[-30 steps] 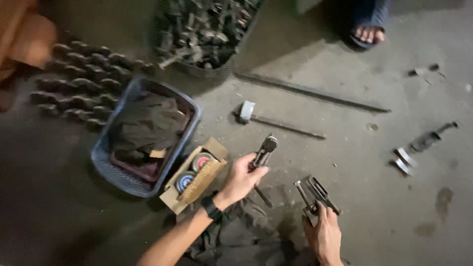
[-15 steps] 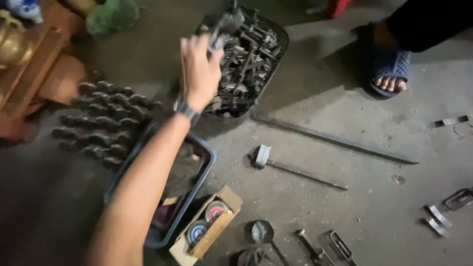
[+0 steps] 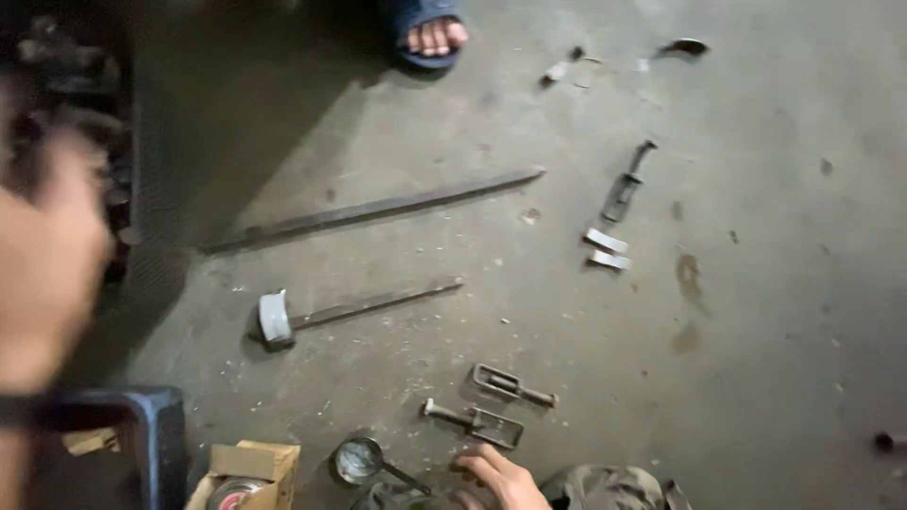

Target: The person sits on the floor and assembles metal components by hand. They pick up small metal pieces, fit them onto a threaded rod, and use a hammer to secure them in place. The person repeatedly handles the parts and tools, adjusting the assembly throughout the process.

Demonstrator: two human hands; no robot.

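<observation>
Right hand (image 3: 501, 475) fingers curled, empty, beside a dark slotted metal bracket (image 3: 477, 421); left hand (image 3: 47, 255) blurred — grip unclear.

My right hand (image 3: 499, 475) low on the concrete floor (image 3: 756, 359), just below two small metal clamps (image 3: 491, 406), hammer (image 3: 283, 316) beyond, my left hand (image 3: 42, 255) blurred.

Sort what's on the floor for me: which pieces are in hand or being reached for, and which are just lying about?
In hand:
right hand, fingertips beside the slotted bracket with a bolt
second bracket just beyond
left hand, blurred and raised, its grip unclear

Lying about:
hammer
long flat bar
two small metal plates
small ladle
cardboard box
blue bin
</observation>
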